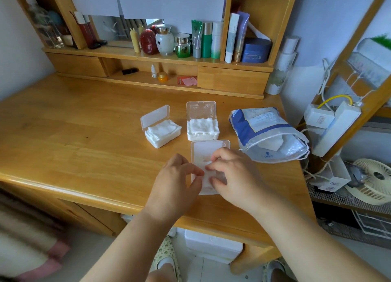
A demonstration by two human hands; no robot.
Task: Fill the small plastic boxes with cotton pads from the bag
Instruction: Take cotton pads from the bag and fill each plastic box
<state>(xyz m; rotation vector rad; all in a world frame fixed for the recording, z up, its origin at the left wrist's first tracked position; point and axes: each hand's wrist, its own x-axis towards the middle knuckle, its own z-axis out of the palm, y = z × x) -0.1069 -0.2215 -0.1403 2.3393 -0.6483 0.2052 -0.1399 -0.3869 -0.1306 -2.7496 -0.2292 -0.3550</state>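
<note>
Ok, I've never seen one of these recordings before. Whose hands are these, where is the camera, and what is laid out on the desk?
There is no machine here: a person wears a camera on the head, looking down at their own two hands. On the wooden desk stand two small plastic boxes with lids up, the left box and the far box, both holding white cotton pads. To the right lies the open bag with more pads inside. Nearest the person is a third box. The left hand and right hand both have curled fingers at it; what exactly they pinch is too blurred to tell.
</note>
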